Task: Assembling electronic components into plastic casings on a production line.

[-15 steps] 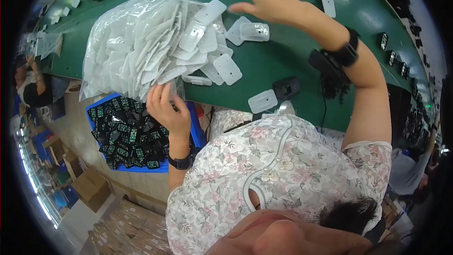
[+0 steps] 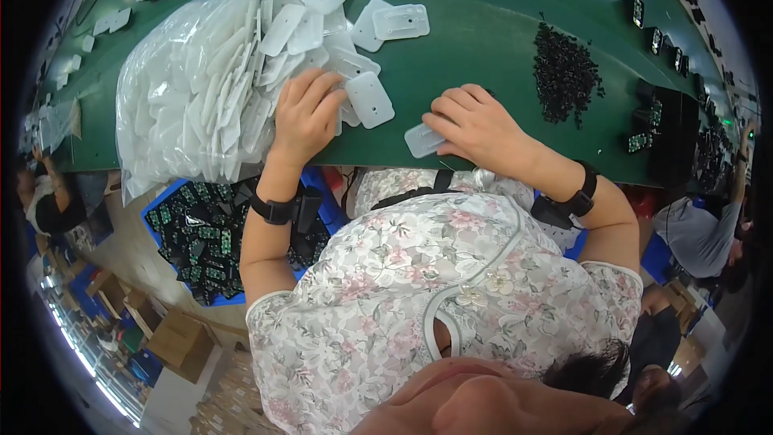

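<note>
My left hand (image 2: 308, 117) is at the near right edge of a heap of translucent white plastic plates (image 2: 241, 40), which spill from a clear bag (image 2: 153, 97). Its fingers are bent and close together; whatever lies under the fingertips is hidden. One loose plate (image 2: 371, 101) with small holes lies just right of that hand. Near the table's front edge, my right hand (image 2: 479, 129) is closed, its fingers curled down beside a white plate (image 2: 423, 141) and touching or overlapping its right end. What it grips is covered by the hand.
Small black parts (image 2: 564, 72) form a pile on the green table (image 2: 475, 40). Below the left edge stands a blue bin (image 2: 233, 300) full of black housings with green circuit boards (image 2: 205, 246). Black units (image 2: 656, 40) line the right side. Another person (image 2: 696, 234) sits at far right.
My right hand has come back from the far side to the near plate, where a black housing was visible. My left hand has moved right and away from the bin's edge. The view has shifted.
</note>
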Demonstrator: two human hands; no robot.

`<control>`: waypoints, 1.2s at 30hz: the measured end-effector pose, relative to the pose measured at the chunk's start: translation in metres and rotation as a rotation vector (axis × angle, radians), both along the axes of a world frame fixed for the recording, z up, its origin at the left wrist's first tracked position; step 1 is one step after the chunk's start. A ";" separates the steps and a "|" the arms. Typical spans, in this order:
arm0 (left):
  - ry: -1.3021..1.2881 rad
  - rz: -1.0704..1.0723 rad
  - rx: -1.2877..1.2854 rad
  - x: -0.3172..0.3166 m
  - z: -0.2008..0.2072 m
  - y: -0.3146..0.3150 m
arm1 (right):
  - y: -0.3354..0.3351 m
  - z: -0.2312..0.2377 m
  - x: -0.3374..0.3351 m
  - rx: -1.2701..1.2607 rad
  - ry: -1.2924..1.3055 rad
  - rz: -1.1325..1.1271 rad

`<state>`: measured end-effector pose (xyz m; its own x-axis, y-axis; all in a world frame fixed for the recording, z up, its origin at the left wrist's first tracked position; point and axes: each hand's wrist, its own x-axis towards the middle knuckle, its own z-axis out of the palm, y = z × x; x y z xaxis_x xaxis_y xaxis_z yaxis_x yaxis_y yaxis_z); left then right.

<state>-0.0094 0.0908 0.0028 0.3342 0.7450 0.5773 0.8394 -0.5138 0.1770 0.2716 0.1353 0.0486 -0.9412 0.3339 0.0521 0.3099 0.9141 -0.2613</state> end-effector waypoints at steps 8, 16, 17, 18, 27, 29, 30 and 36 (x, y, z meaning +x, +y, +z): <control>-0.059 -0.186 0.029 0.017 0.006 -0.001 | -0.002 -0.012 -0.005 -0.035 0.196 -0.264; -0.129 -0.178 0.065 0.043 0.039 0.010 | 0.016 0.008 0.013 -0.536 0.565 -0.639; -0.230 -0.149 0.001 0.053 0.044 0.014 | 0.020 0.011 0.016 -0.783 0.637 -0.742; -0.327 -0.120 -0.063 0.064 0.048 0.017 | 0.022 0.012 0.017 -0.776 0.639 -0.751; -1.272 -0.135 -0.807 0.120 0.028 0.056 | 0.053 0.017 0.037 -0.328 0.653 -0.433; -1.331 -0.089 -0.809 0.124 0.035 0.063 | 0.089 0.015 0.071 -0.158 0.679 -0.665; -1.387 -0.053 -0.822 0.127 0.035 0.068 | 0.106 0.010 0.087 -0.169 0.709 -0.821; -1.394 0.006 -0.613 0.140 0.036 0.089 | 0.135 0.014 0.138 -0.070 0.411 -0.880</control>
